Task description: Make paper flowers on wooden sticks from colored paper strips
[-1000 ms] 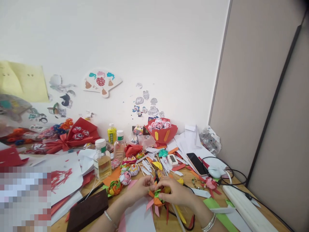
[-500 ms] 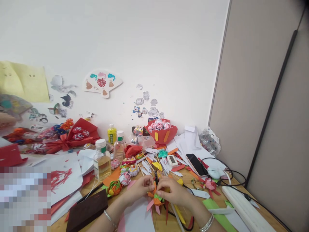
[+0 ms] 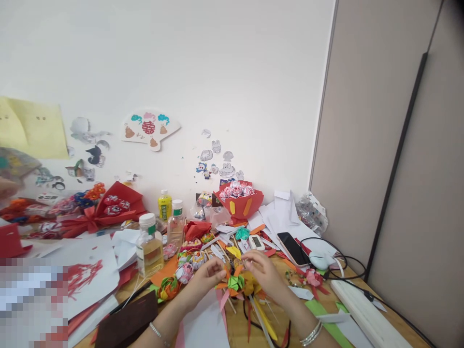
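Note:
A folded paper flower, green in the middle with orange and pink strips around it, is low over the table between my hands. My left hand is closed at its left side, thumb and forefinger pinched at an orange strip. Just above and to the right of the flower is my right hand, its fingers bent and apart, with nothing clearly in them. Under the right hand lies a yellow object, partly hidden, beside a black cord. White paper with a pink edge lies below my left hand.
Finished paper flowers, a bottle of amber liquid and a dark brown flat box stand to the left. A red-wrapped bouquet is at the back. Rightward are a phone, cables and a long white bar.
My right hand has lifted off the flower, up and to the right, its fingers spreading. The flower's green middle now shows. My left hand stays at its side.

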Available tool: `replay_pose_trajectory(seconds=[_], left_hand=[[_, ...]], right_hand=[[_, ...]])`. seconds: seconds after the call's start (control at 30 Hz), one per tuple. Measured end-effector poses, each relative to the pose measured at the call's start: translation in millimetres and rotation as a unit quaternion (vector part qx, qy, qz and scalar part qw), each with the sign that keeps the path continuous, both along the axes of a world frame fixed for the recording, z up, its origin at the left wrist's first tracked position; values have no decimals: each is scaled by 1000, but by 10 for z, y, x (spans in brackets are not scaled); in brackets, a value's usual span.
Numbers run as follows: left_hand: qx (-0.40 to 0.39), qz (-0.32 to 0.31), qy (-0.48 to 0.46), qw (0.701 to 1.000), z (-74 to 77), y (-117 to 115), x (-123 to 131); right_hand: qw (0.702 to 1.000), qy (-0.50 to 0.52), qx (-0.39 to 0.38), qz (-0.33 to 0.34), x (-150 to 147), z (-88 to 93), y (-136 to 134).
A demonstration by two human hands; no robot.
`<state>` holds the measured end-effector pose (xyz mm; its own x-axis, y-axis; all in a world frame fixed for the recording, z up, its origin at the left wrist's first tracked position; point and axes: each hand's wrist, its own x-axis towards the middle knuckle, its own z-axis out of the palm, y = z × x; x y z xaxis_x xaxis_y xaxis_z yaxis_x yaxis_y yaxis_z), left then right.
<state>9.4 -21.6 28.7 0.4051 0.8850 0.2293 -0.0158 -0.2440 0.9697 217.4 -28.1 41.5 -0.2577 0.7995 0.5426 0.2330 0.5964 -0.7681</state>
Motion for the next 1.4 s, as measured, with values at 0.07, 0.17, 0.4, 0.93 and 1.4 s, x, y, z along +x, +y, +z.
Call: replay_pose_trajectory(seconds=[0.07, 0.17, 0.4, 0.93, 1.4], left_hand=[[15, 0, -12, 1000, 19, -10, 1], [20, -14, -21, 999, 31, -39, 30], [9, -39, -3, 999, 56, -94, 66], [61, 90, 87, 990, -22, -60, 180], [128, 124, 171, 969, 7, -92, 177]], right_hand=[[996, 66, -55, -24, 10, -29, 61], [988, 85, -125, 20, -13, -111, 114], [993, 55, -102, 26, -124, -212, 70], [998, -7, -28, -51, -346, -342, -54], [992, -45, -33, -116, -382, -323, -79]])
